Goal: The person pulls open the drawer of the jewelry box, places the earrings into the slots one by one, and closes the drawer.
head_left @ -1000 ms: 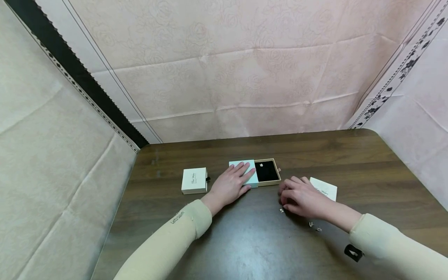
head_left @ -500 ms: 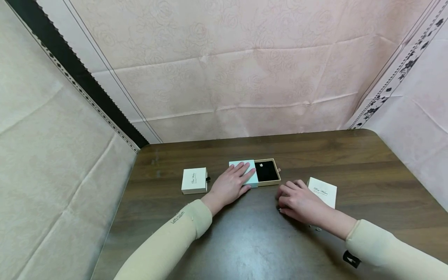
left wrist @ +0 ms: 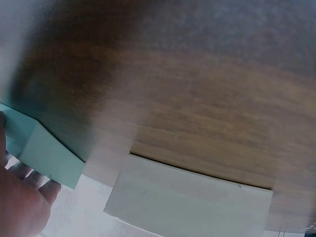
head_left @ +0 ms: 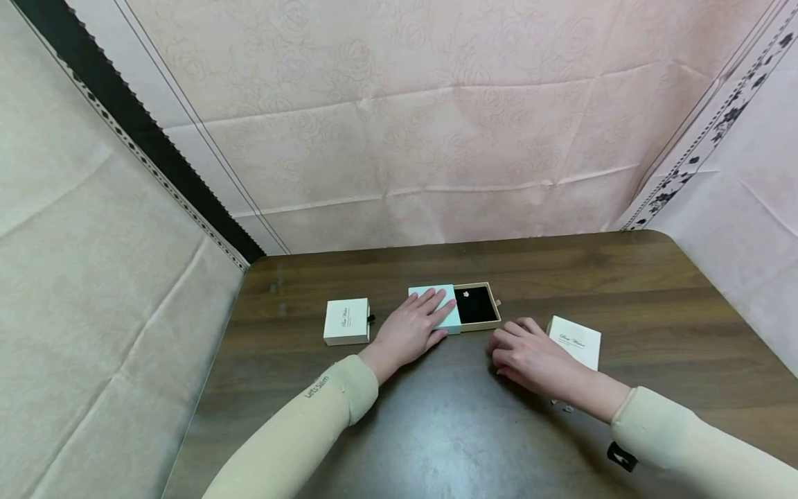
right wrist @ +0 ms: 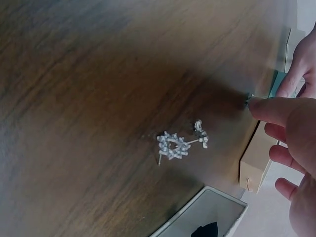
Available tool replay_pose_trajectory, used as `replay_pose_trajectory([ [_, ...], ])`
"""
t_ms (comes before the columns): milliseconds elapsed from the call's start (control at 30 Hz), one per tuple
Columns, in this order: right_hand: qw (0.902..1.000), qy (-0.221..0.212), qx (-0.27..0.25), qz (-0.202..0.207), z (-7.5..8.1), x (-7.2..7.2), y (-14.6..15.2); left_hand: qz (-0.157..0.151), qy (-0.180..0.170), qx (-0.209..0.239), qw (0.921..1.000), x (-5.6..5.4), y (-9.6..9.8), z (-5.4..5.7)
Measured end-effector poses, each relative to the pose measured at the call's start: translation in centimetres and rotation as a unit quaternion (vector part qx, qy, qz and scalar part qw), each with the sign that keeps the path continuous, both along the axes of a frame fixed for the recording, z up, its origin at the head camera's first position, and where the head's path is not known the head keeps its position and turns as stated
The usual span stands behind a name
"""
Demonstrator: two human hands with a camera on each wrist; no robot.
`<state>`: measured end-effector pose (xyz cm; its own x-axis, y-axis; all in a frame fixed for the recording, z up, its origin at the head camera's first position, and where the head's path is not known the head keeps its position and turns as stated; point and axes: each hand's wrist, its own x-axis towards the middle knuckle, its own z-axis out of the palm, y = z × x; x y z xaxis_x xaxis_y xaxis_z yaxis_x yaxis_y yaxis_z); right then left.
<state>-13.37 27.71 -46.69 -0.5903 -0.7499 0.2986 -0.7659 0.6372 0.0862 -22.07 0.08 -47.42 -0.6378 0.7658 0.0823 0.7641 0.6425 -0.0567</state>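
Observation:
My left hand (head_left: 408,329) lies flat with spread fingers on the light-blue sleeve (head_left: 414,291) of a drawer-style jewelry box. Out of that sleeve's right side sticks the beige drawer (head_left: 493,303), lined with a black pad (head_left: 475,309) that bears one small earring (head_left: 465,294). To the right of the drawer and nearer the front, my right hand (head_left: 536,357) is low at the table. Its thumb and fingers pinch a small stud earring (right wrist: 249,99), mostly covered by the thumb tip. Two more sparkly earrings (right wrist: 173,145) lie on the wood below the palm.
Left of the blue box stands a white box (head_left: 346,321) with a black pull tab. Another white box (head_left: 576,339) lies behind my right wrist, partly covered by it. A pale patterned cloth (head_left: 436,152) hangs behind the brown table (head_left: 386,464).
My right hand has moved slightly left and come over the loose earring, which its thumb and fingers now pinch. The white box behind it shows more. My left hand stays on the blue sleeve.

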Motion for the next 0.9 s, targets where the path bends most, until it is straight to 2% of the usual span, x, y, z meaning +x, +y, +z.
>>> replay_pose_trajectory([
  [300,0.9999,-0.008,-0.008,-0.003,0.06,-0.20,-0.04,-0.001,0.001,0.001,1.0000,0.02,-0.02,-0.01],
  [900,0.9979,-0.058,-0.015,-0.022,0.31,-0.04,0.10,0.000,0.006,0.003,1.0000,0.11,0.03,-0.04],
])
